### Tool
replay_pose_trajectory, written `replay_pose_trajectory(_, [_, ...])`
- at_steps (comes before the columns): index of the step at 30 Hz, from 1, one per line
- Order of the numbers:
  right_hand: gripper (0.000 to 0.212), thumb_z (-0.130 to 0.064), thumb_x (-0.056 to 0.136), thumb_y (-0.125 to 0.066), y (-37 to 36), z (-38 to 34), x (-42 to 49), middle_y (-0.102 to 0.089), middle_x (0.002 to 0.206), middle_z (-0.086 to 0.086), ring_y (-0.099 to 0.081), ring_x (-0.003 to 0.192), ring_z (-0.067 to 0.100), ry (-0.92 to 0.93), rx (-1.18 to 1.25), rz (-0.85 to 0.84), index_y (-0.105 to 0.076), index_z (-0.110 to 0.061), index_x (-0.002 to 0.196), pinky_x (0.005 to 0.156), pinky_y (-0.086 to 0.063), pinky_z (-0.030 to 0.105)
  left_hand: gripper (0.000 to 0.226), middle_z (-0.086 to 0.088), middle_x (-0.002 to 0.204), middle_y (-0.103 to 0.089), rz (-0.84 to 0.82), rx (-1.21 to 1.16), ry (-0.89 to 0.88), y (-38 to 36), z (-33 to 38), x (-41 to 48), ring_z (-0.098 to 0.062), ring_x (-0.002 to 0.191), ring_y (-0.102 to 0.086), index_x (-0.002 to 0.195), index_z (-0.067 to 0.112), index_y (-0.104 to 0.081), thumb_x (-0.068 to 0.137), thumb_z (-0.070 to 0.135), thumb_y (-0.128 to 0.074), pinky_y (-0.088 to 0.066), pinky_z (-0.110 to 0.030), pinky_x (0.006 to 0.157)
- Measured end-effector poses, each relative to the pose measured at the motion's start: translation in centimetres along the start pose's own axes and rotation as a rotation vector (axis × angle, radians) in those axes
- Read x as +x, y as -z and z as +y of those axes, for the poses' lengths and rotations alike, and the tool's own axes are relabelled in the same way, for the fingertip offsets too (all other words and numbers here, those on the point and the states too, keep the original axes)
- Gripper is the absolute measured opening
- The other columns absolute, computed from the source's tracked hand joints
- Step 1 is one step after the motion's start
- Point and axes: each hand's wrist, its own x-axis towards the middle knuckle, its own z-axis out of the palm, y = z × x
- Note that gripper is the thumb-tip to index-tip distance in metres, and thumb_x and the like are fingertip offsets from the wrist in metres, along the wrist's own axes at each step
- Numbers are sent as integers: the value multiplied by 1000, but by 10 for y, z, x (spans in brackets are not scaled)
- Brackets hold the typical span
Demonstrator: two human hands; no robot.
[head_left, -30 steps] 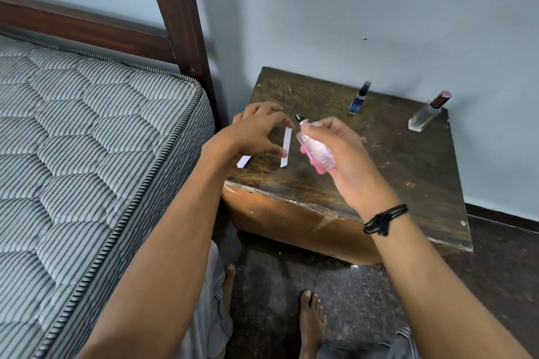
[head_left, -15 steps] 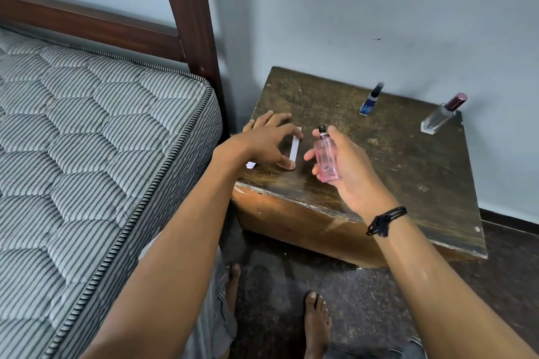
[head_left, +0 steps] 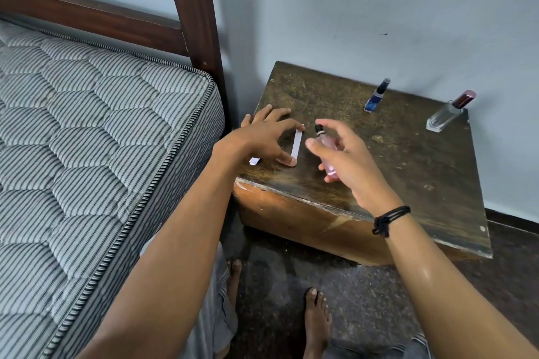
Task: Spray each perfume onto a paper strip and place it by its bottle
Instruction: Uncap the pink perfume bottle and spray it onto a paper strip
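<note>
No readable text, label or number shows anywhere.

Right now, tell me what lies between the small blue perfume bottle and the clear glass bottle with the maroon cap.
Nothing: the head view shows only bare scuffed tabletop between the blue bottle and the clear bottle.
</note>
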Motion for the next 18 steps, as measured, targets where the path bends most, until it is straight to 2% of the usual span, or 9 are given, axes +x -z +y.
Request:
replay_pose_trajectory(2, [41,-46,90,-74,-5,5,2,-66,115,-11,-68,76,12,72,-206,32,-54,-56,124,54,-57,25,81,15,166,-4,-1,-10,-2,-1,-1,1,-22,154,14,144,52,-36,75,53,-80,2,-62,120])
replay_pose_trajectory(5, [44,-50,90,-70,-10,15,9,-61,123,-8,-65,101,20,115,-389,34,-49,-58,128,76,-61,45,82,15,166,-4,2,-15,-7,-2,-3,2,-22,154,13,144,52,-36,74,54,-80,0,-62,120])
replay_pose_trajectory(7, [45,-49,92,-68,-11,20,15,-58,120,-6,-60,107,18,160,-471,41,-48,-54,133,81,-53,41,83,16,166,-4,3,-20,-7,-2,-4,2,-21,153,13,144,52,-36,74,54,-80,0,-62,120])
replay_pose_trajectory(9, [44,-46,93,-66,-11,22,20,-57,114,-6,-58,103,17,205,-539,35,-48,-53,132,74,-43,32,84,18,165,-3,-3,-31,-3,-3,-5,3,-19,153,14,144,52,-35,74,55,-80,2,-64,119])
replay_pose_trajectory(12, [42,-42,93,-62,-12,25,24,-52,102,-8,-58,89,19,266,-650,29,-49,-51,132,62,-36,26,85,21,164,-2,-14,-48,0,-4,-7,4,-17,153,16,144,54,-33,73,56,-80,4,-65,118])
replay_pose_trajectory(18, [44,-43,93,-58,-12,27,25,-47,101,-3,-62,83,31,369,-828,49,-48,-44,136,63,-45,37,88,19,165,-5,2,-76,-15,-3,-8,4,-19,154,14,144,49,-34,71,52,-83,2,-62,120])
